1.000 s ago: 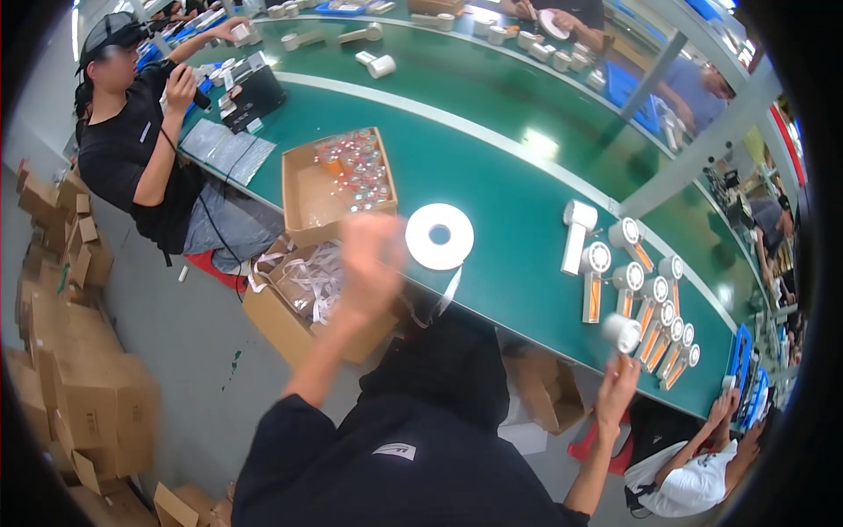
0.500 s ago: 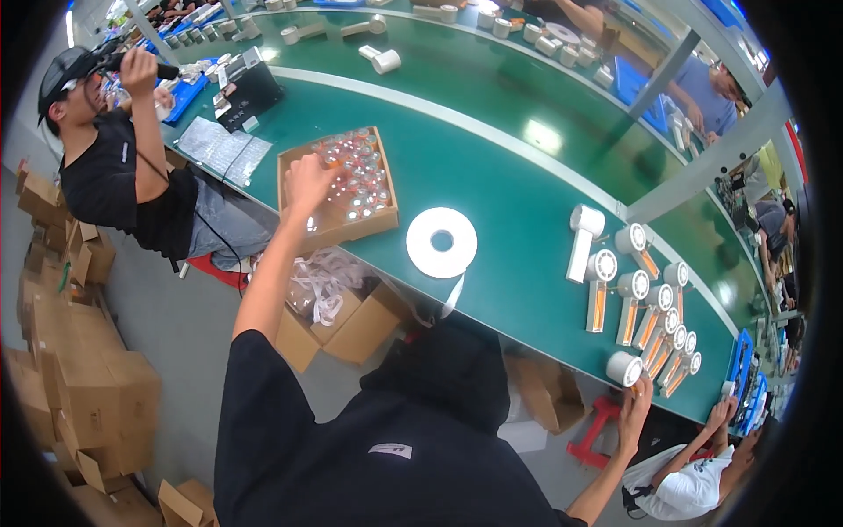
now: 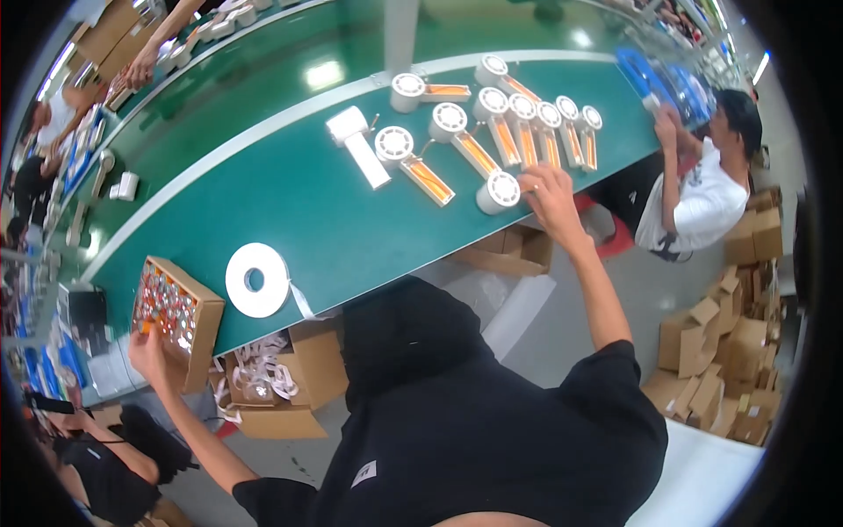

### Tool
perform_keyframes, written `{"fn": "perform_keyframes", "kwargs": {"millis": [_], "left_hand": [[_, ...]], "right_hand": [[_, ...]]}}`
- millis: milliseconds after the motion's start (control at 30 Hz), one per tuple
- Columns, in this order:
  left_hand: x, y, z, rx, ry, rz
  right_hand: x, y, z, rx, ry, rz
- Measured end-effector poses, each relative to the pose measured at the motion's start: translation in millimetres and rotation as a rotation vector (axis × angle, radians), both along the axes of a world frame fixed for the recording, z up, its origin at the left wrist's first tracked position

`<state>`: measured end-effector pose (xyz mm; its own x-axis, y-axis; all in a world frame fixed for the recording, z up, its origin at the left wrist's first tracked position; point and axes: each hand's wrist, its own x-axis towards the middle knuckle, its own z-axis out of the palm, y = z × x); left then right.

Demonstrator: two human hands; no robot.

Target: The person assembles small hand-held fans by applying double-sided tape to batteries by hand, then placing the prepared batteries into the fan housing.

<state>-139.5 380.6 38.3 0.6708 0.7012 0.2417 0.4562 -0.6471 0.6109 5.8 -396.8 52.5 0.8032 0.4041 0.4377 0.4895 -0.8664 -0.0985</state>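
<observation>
At the near edge of the green bench, my right hand (image 3: 553,200) is closed on a white handheld fan (image 3: 500,192). Its round head points left, and my fingers cover most of its handle. Beyond it lie several similar fans (image 3: 428,180) with handles open, showing orange strips inside. One white fan (image 3: 363,156) lies with its handle closed. Far to the left, my left hand (image 3: 151,356) reaches over the edge of a cardboard box (image 3: 204,338) filled with small shiny parts (image 3: 167,307) with red bits. Its fingertips are pinched at an orange piece too small to make out.
A white tape roll (image 3: 257,280) lies on the bench, its loose end over the edge. Below stands an open carton (image 3: 303,373) with white strips. A co-worker in white (image 3: 698,189) sits at the right; one in black (image 3: 110,474) at the lower left. Stacked cartons (image 3: 733,342) fill the right side.
The view has swung to the right, so the fans now appear near the middle and the box at far left. My left hand remains at the box, my right at the same fan.
</observation>
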Motion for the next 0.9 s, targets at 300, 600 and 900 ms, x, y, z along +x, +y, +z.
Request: {"fn": "perform_keyframes", "kwargs": {"millis": [300, 600, 900], "left_hand": [[-6, -75, 63, 0.373, 0.083, 0.109], [-43, -164, 106, -0.069, -0.732, 0.110], [1, -354, 87, -0.576, -0.460, -0.570]], "right_hand": [[-22, -3, -4, -0.004, -0.058, -0.246], [-80, 49, 0, 0.408, -0.321, -0.310], [-77, 248, 62, 1.099, 0.920, 0.657]]}}
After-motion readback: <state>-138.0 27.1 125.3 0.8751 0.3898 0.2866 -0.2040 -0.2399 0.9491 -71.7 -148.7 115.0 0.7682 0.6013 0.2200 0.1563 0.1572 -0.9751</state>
